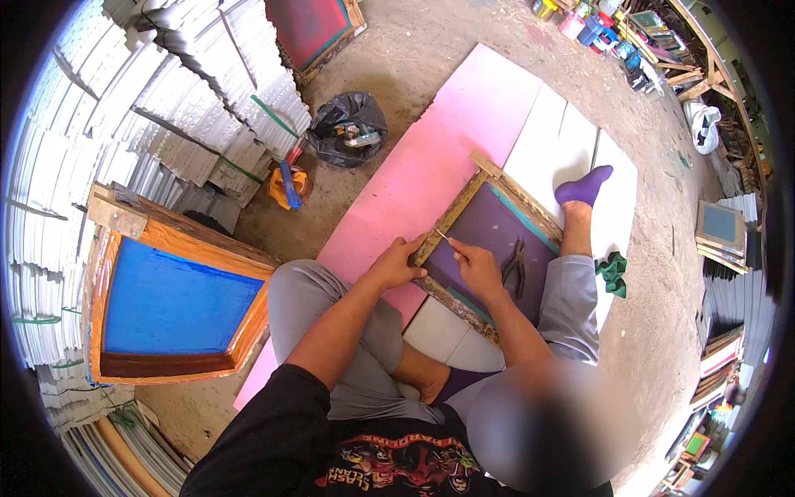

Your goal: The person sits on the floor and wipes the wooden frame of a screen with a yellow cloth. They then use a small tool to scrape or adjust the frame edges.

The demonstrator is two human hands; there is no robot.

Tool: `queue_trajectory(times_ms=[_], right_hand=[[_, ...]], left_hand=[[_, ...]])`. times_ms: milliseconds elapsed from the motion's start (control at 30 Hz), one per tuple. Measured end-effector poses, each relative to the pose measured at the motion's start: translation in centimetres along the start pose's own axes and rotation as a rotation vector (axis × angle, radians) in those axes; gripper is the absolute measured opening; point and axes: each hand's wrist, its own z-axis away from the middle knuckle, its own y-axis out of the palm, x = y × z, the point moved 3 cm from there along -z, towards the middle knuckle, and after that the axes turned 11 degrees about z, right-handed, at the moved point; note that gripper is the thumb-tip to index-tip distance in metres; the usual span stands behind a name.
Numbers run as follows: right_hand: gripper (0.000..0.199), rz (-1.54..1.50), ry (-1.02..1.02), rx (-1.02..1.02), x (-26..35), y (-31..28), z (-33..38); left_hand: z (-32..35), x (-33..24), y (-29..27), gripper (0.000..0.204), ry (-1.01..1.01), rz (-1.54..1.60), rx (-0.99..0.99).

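A wooden screen frame with dark purple mesh and a teal inner border lies in front of me, between my legs. My left hand is closed on its near left side, with the thumb and fingers at the wood. My right hand is closed over the mesh around a thin, pale-tipped tool. That tip points at the frame's left rail, beside my left fingers; its exact kind is too small to make out. Dark pliers rest on the mesh, right of my right hand.
Pink board and white boards lie under the frame. At left stands an orange-edged frame with blue mesh, by stacked white sheets. A black bag of rubbish sits beyond. Green cloth lies right of my foot.
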Motion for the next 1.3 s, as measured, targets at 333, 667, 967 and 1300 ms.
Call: queue_trajectory(times_ms=[333, 667, 967, 1300], right_hand=[[0.037, -0.467, 0.393, 0.325, -1.2, -0.2, 0.5], [0.036, 0.456, 0.106, 0.029, 2.7, -2.1, 0.7], [0.051, 0.690, 0.085, 0.200, 5.0, -2.8, 0.3], [0.048, 0.587, 0.085, 0.257, 3.9, -2.0, -0.3]], left_hand=[[0.3, -0.4, 0.1, 0.096, 0.047, -0.056, -0.054], [0.6, -5.1, -0.4, 0.074, -0.087, -0.301, -0.200], [-0.7, -4.5, 0.1, 0.044, 0.006, -0.326, -0.187], [-1.0, -4.0, 0.2, 0.041, 0.088, -0.354, -0.225]])
